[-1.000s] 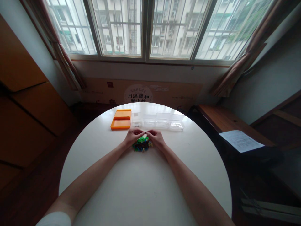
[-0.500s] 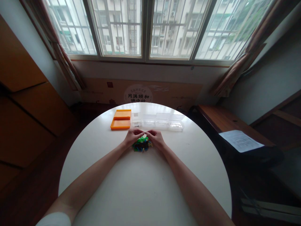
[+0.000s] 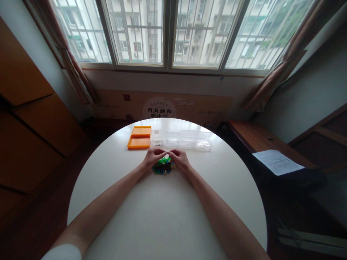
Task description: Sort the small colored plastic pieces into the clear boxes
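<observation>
My left hand (image 3: 152,157) and my right hand (image 3: 180,157) meet fingertip to fingertip over a small heap of pieces (image 3: 163,167). The pieces are green, black, blue and yellowish, too small to name. Thumb and fingers of each hand are pinched together; anything between them is too small or hidden to make out. Just beyond my left hand lies an open orange case (image 3: 139,142). A row of clear plastic boxes (image 3: 187,145) with raised lids stands behind both hands.
All of this is on a round white table (image 3: 162,216). To the right, a paper sheet (image 3: 278,162) lies beside a wooden bench (image 3: 265,139). A barred window (image 3: 168,36) is ahead, with a printed cardboard panel (image 3: 203,104) below it.
</observation>
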{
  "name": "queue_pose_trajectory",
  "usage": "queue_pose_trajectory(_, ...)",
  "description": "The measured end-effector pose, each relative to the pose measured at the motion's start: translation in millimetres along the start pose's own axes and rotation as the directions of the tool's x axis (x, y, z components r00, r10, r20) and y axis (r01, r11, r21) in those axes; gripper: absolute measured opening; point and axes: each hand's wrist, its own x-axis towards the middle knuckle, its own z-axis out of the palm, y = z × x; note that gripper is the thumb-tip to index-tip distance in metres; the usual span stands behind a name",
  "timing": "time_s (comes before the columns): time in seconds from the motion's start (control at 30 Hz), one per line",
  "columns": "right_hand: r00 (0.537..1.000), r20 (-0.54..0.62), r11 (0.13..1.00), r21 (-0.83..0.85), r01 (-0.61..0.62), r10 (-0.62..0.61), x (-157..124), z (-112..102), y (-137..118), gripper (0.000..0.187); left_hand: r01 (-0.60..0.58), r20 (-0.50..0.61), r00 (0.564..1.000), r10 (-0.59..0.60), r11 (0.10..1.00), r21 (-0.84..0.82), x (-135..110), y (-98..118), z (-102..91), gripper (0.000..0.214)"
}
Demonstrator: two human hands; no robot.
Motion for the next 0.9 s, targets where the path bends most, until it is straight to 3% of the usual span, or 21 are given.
queue_pose_trajectory(0.9,0.999,0.025,0.997,0.064,-0.049,0.048,-1.2,-0.8,-2.8,0.034,-0.009,0.002,1.0,0.009,0.999,-0.043,0.9,-2.1,-0.7,0.028)
